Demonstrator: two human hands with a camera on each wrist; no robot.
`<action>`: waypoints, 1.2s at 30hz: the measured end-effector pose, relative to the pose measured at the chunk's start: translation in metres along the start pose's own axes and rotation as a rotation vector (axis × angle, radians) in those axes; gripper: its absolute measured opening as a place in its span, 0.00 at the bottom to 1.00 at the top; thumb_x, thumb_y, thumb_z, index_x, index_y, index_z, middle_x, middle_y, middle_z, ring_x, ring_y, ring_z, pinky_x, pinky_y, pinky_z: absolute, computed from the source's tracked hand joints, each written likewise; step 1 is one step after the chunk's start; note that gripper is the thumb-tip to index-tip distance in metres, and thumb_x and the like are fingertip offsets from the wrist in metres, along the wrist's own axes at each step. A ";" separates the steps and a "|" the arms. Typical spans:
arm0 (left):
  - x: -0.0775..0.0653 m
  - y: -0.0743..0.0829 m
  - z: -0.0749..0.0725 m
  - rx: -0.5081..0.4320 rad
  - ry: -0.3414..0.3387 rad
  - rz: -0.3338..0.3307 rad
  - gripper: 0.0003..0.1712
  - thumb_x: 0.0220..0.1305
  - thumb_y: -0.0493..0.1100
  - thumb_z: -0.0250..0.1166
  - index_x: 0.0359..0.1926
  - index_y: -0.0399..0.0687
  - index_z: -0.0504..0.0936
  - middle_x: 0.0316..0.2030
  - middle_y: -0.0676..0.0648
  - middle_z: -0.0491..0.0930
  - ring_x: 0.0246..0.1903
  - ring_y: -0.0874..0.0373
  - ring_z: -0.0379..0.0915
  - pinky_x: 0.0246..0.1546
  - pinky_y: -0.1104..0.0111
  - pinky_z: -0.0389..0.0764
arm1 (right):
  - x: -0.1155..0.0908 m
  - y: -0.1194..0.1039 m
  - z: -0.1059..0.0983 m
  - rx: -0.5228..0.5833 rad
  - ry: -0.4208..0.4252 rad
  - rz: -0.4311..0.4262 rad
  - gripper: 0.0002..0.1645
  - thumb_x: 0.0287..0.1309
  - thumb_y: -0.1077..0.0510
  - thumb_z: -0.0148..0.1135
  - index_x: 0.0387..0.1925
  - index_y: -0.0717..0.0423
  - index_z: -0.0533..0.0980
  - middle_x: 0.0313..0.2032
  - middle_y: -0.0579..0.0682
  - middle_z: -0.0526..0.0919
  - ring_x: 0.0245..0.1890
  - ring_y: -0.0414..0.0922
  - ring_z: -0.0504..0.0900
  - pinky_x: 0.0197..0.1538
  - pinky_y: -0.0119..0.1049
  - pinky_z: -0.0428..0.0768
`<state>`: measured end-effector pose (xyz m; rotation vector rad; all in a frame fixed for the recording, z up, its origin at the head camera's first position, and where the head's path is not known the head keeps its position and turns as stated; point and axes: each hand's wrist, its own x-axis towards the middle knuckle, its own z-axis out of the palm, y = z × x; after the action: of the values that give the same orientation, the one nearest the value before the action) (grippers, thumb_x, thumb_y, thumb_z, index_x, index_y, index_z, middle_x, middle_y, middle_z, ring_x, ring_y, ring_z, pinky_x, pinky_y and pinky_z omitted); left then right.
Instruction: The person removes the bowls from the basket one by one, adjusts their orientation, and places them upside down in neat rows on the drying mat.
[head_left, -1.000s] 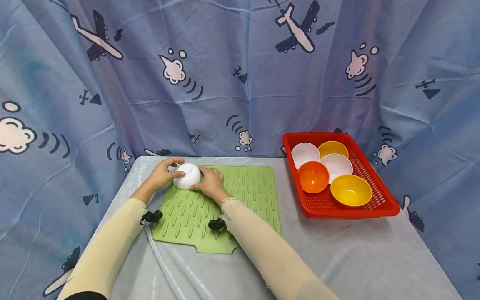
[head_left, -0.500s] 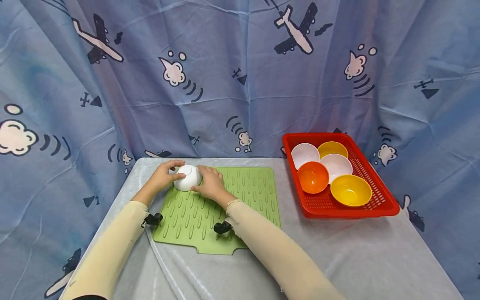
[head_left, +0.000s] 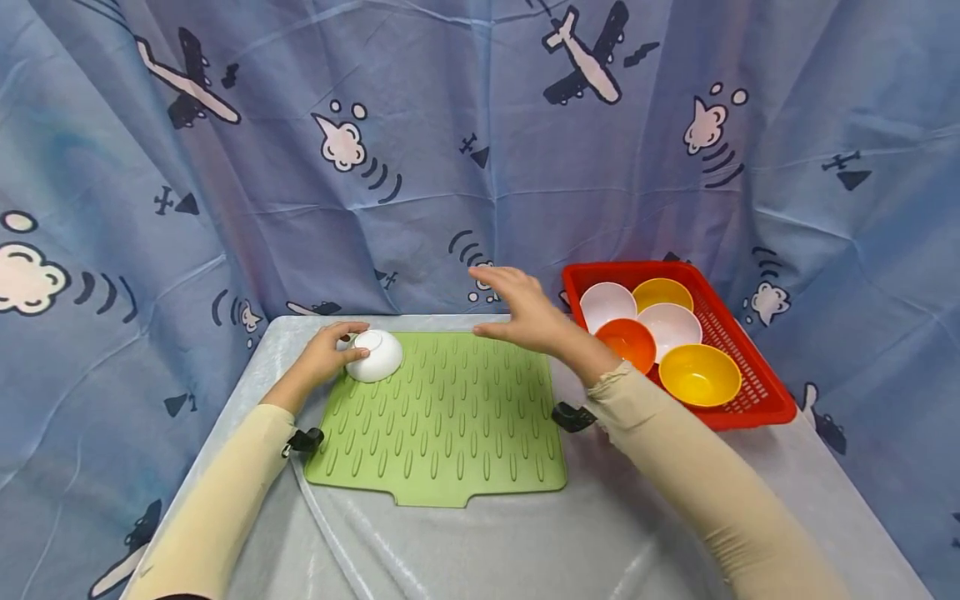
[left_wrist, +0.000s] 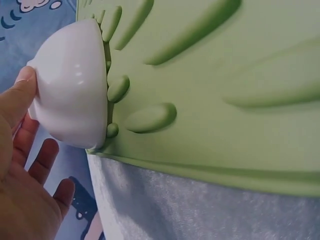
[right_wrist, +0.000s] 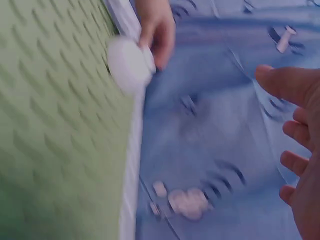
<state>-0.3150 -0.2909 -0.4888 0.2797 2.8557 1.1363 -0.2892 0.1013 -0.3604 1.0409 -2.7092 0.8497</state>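
A small white bowl lies upside down on the back left corner of the green ridged mat. My left hand pinches it by its raised foot, the thumb on the near side. In the left wrist view the bowl's rim rests on the mat's raised ridges. My right hand hangs in the air over the mat's back right part, thumb and fingers spread apart with nothing between them. The right wrist view, blurred, has the bowl and left hand far off from the spread right fingers.
A red plastic basket stands at the right, holding several bowls: an orange bowl, a yellow bowl in front, another yellow bowl behind, and two pale bowls. A blue patterned curtain hangs behind the grey-covered table.
My right hand has let go of the white bowl, risen and moved right toward the red basket. The left hand stays at the bowl, which has hardly shifted.
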 end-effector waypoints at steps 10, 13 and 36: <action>-0.003 -0.005 0.002 0.016 0.017 0.023 0.33 0.67 0.48 0.70 0.71 0.49 0.73 0.69 0.40 0.71 0.64 0.38 0.66 0.61 0.41 0.69 | -0.059 0.078 -0.080 -0.100 0.006 0.030 0.45 0.53 0.55 0.79 0.72 0.54 0.70 0.69 0.57 0.73 0.71 0.59 0.63 0.70 0.65 0.54; -0.006 -0.005 0.000 0.011 0.025 0.015 0.34 0.67 0.48 0.70 0.71 0.49 0.73 0.69 0.40 0.71 0.64 0.38 0.65 0.61 0.40 0.69 | -0.073 0.101 -0.087 -0.097 -0.030 0.060 0.43 0.54 0.56 0.78 0.71 0.53 0.72 0.69 0.57 0.74 0.72 0.59 0.63 0.71 0.66 0.54; 0.000 -0.004 0.000 0.010 0.019 0.012 0.34 0.67 0.47 0.71 0.71 0.49 0.74 0.68 0.40 0.71 0.65 0.38 0.66 0.62 0.41 0.68 | -0.121 0.179 -0.086 -0.107 -0.314 0.316 0.44 0.50 0.52 0.81 0.69 0.48 0.74 0.69 0.61 0.73 0.71 0.65 0.60 0.69 0.74 0.52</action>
<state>-0.3159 -0.2935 -0.4912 0.2884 2.8807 1.1326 -0.3211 0.3266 -0.4070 0.7945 -3.2044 0.6132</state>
